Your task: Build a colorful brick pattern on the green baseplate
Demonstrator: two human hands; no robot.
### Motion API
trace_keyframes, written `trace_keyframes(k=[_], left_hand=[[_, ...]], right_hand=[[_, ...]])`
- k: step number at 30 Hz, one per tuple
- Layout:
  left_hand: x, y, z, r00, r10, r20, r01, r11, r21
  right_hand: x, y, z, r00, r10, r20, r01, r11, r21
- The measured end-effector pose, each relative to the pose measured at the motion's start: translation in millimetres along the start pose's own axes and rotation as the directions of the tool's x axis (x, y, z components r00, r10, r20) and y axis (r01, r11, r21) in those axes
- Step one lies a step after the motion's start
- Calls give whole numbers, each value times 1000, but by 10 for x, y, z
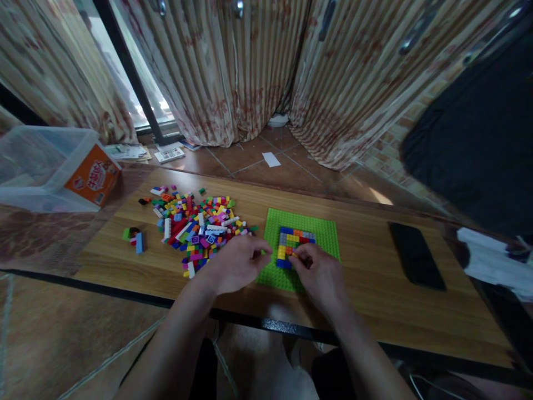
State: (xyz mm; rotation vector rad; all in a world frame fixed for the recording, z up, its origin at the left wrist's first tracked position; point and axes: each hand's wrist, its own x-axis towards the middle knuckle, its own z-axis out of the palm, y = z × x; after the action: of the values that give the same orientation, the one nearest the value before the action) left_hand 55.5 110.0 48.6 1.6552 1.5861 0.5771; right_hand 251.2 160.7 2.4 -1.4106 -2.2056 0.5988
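Note:
A bright green baseplate [272,222] lies on the table in front of me. On it stands a low, roughly square build of toy bricks [282,250], with blue, yellow, orange and grey pieces around a partly green middle. My right hand [320,272] is over the build's right side, thumb and forefinger pinched at a small orange-yellow brick [292,253] that they partly cover. By the plate's left edge hovers my left hand [241,264], its thumb and forefinger curled close together. Whatever is between those fingertips is too small to make out. Its wrist is beside the heap of loose bricks [195,225].
A clear plastic box [50,189] with an orange label stands at the far left. Several bricks [139,243] lie apart from the heap. A black phone [416,255] rests on the right, near white papers [491,258]. The table's dark front edge [270,324] runs beneath my forearms.

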Motion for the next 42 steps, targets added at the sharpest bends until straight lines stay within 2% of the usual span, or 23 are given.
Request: trace_keyframes(k=[3,7,13,20,28,42], left_hand=[[48,130,157,994,55,98,-43,992,-122],[113,175,281,987,43,157,-12,981,-193],[185,136,316,980,24,196,22,973,-229],[181,154,312,968,0,251,76,954,-289],[168,151,281,953,11,303,90,944,-317],[164,123,301,948,5,318,101,943,-317]], right_hand=[[3,1,-24,999,47,28,-48,998,42],[1,4,-36,995,83,48,-87,992,90],[-3,15,-43,995,64,76,-72,992,107],[-7,84,-123,989,47,138,-86,952,293],[-13,87,-94,994,-15,108,-3,986,167],[-29,108,-65,990,-136,49,122,967,222]])
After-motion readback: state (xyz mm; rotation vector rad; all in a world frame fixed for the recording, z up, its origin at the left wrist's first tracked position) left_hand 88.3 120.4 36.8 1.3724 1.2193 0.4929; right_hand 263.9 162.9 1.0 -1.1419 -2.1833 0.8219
